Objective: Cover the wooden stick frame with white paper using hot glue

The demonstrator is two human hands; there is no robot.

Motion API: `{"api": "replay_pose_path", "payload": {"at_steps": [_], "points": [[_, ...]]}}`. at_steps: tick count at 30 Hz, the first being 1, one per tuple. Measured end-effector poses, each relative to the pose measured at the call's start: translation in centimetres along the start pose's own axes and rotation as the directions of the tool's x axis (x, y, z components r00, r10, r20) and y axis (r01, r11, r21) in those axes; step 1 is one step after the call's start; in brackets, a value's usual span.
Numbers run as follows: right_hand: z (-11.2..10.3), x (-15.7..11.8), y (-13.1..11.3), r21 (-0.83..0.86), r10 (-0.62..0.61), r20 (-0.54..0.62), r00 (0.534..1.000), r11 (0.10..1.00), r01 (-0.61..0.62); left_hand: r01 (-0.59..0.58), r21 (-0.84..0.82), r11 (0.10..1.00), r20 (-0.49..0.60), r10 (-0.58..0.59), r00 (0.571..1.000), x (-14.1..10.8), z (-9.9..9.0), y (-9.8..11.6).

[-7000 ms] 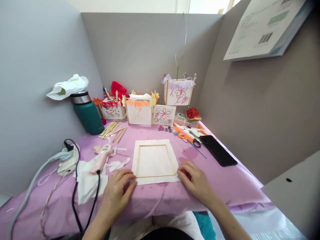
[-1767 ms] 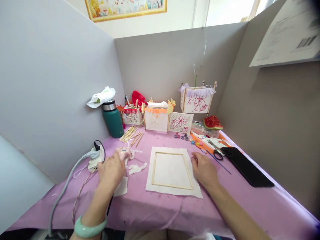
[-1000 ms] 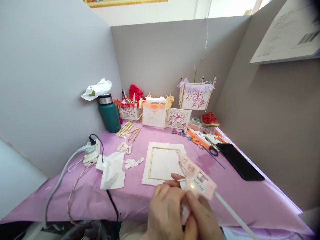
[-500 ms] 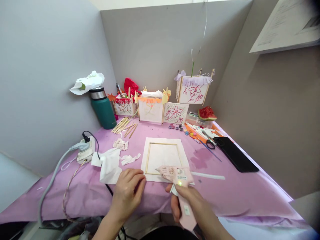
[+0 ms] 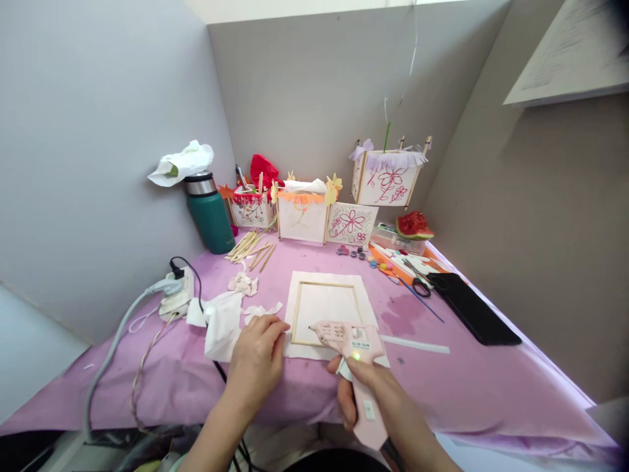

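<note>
My right hand is wrapped round the handle of a pale pink glue gun, with a small green light lit on its side. The nozzle points left, over the lower part of a thin wooden stick frame. That square frame lies on a white sheet of paper. My left hand is just left of the sheet's lower left corner, fingers curled and tips drawn together. Whatever may be between those fingertips is hidden. Part of the frame's lower edge is covered by the glue gun.
Crumpled tissue and a power strip lie left. Behind are a green bottle, loose sticks and decorated paper boxes. A glue stick, scissors and a black phone-like slab lie right.
The view has shifted slightly, moving the scene right. My left hand has risen a little, its fingertips nearer the paper's left edge. The glue gun's nozzle has lifted slightly from the frame's lower stick.
</note>
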State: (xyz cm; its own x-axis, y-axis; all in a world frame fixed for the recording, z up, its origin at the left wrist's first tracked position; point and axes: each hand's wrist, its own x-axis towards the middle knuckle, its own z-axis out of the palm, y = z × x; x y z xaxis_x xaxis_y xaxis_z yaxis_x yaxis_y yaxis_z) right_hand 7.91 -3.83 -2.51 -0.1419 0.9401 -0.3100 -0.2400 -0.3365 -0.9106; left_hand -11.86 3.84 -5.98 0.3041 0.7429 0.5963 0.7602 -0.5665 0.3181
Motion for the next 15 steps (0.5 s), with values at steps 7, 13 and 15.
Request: {"api": "replay_pose_path", "payload": {"at_steps": [7,13,15], "points": [[0.2,0.4,0.2,-0.046,0.029,0.026,0.999,0.999,-0.028,-0.02,0.007,1.0,-0.029,0.02,0.999,-0.8,0.7,-0.1],[0.6,1.3,0.3,-0.033,0.06,0.051,0.997,0.998,-0.058,0.051,-0.076,0.996,-0.052,-0.055,0.997,-1.0,0.3,0.2],[0.7,1.6,0.5,-0.03,0.095,0.052,0.994,0.995,-0.094,0.013,-0.039,0.999,-0.02,-0.014,1.0,-1.0,0.3,0.3]]}}
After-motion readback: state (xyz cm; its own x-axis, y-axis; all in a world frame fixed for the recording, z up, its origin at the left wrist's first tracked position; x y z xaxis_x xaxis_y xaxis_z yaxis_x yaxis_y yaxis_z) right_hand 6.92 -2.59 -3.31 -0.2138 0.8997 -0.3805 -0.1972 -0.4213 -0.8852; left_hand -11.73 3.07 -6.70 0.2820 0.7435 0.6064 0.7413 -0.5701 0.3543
